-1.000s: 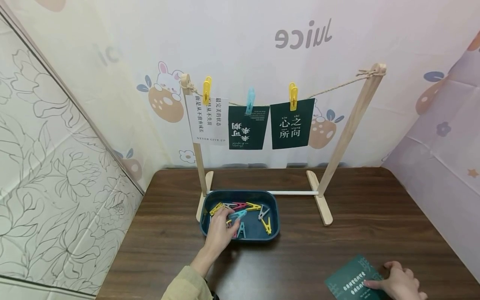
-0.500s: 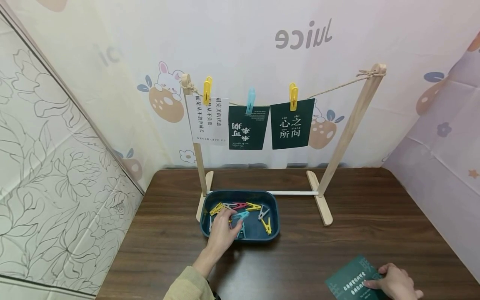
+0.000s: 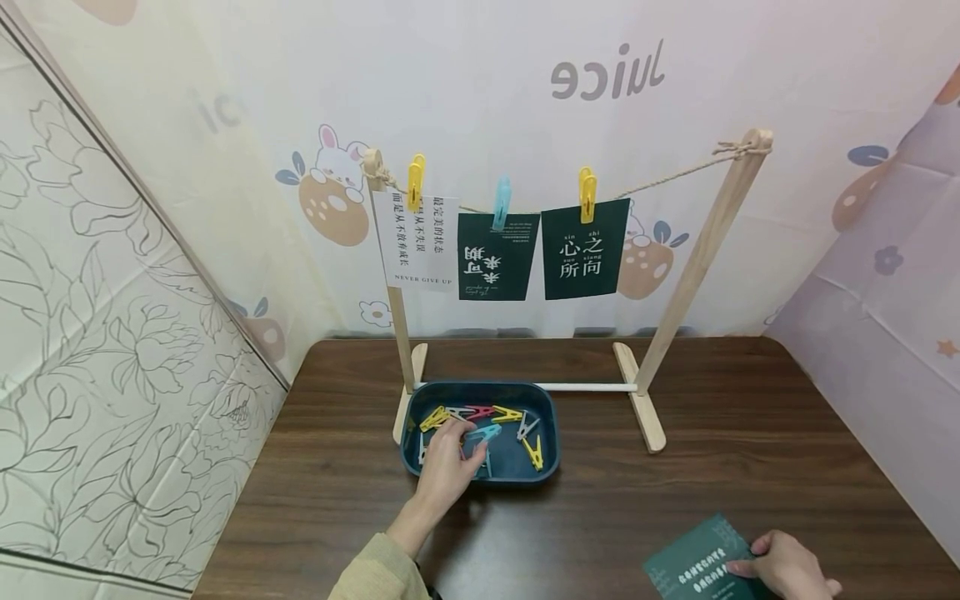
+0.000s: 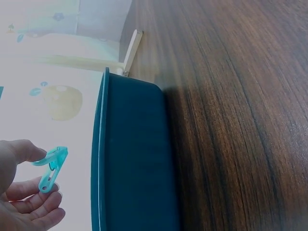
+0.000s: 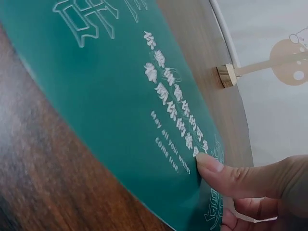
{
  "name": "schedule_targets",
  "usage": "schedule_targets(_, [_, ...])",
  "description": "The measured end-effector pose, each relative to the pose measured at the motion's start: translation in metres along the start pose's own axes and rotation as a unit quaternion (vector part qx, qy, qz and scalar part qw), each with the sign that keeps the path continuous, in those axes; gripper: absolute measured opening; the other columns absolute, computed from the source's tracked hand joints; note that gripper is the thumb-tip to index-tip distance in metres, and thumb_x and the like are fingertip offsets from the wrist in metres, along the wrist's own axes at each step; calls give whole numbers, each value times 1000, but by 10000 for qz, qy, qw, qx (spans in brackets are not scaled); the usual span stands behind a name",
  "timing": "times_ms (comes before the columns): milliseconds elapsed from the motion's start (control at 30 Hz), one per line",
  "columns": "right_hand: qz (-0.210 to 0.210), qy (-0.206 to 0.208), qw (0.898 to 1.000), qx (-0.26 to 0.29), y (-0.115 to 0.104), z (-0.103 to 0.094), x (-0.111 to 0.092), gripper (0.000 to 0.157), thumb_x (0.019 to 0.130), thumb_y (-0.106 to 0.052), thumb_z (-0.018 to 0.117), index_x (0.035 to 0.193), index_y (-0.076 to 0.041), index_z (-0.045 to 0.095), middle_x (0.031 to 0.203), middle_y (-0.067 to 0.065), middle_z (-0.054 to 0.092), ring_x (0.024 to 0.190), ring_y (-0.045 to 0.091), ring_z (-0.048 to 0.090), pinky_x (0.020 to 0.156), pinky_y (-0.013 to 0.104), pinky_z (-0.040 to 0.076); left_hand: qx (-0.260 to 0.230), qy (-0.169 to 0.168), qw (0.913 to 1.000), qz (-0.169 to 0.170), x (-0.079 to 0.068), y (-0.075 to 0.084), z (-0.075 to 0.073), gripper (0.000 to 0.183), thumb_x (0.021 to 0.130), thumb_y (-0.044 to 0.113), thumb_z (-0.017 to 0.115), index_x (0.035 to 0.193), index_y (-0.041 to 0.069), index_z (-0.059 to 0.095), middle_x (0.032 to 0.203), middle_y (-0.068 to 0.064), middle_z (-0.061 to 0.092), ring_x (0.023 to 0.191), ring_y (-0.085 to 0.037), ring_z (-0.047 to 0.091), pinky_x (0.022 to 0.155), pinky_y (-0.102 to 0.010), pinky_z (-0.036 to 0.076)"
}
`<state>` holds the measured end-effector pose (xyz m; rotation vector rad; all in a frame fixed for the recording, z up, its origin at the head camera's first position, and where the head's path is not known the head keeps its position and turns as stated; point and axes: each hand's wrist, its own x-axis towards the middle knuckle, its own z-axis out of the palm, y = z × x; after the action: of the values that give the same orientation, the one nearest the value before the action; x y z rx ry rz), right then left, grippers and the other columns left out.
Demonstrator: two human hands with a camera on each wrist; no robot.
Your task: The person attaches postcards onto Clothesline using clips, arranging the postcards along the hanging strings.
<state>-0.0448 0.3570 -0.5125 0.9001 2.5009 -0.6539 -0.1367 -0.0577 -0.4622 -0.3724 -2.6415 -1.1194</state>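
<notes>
Over the dark blue tray, my left hand pinches a light blue clothespin between thumb and fingers. The left wrist view shows this clothespin beyond the tray's rim, at a slant. At the lower right my right hand grips the edge of a dark green card with white writing. Its thumb lies on the printed face, and the other fingers are partly hidden behind the card. Several yellow, grey, red and blue clothespins lie in the tray, some hidden by my left hand.
Behind the tray stands a wooden rack with a rope tied between its posts. A white card and two green cards hang there from yellow and blue clothespins. The brown table ends at a printed curtain.
My left hand has shifted slightly right, with the light blue clothespin moving along. My right hand and the green card have moved slightly left.
</notes>
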Motion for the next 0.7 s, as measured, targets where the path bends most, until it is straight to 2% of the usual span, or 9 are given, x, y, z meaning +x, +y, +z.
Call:
schedule_targets(100, [118,-63,9999,45,5,5,9,73,42,-42,79,90,5,49,86,20,52,93,48,43,85,69,13,11,-11,10000,6,0,1,0,23,75,14,70,93,1,62,77,-1,50,53,-4,42,46,-17,39])
schedule_targets(167, [254,-94,9996,43,13,11,23,78,40,-42,80,94,6,50,90,23,52,94,48,44,83,69,16,23,-24,10000,5,0,1,-1,24,75,14,70,93,1,62,78,-2,50,53,-4,42,46,-16,39])
schedule_targets(300, [190,-353,9990,190,31,23,52,84,37,-49,79,96,7,54,84,20,55,82,36,51,74,57,36,14,-64,10000,-4,0,2,-1,24,76,15,70,94,1,62,80,-6,53,54,-4,42,47,-16,39])
schedule_targets(367, [18,-546,9979,337,34,24,57,83,39,-51,78,94,9,56,80,16,56,76,29,52,67,49,41,12,-84,10000,4,1,3,-1,24,76,16,69,94,2,62,80,-8,54,54,-5,42,47,-16,39])
schedule_targets(500, [-597,-762,9932,643,25,13,35,76,52,-53,75,91,11,57,72,10,52,70,23,49,63,39,42,1,-118,9999,19,2,7,-2,24,77,16,69,95,2,62,80,-9,54,58,-9,44,48,-17,40])
schedule_targets(600, [-1162,-600,9886,751,9,1,11,73,58,-55,73,87,10,57,68,4,46,67,19,44,59,32,38,8,-141,9999,36,3,9,-3,25,77,16,69,96,1,62,81,-7,54,63,-11,46,51,-18,42])
schedule_targets(700, [-1562,-369,9843,737,-4,-10,-5,74,60,-56,71,88,11,57,70,4,51,67,18,46,59,32,40,30,-149,9999,37,4,11,-4,26,77,18,69,96,2,62,83,-5,54,68,-11,48,56,-19,44])
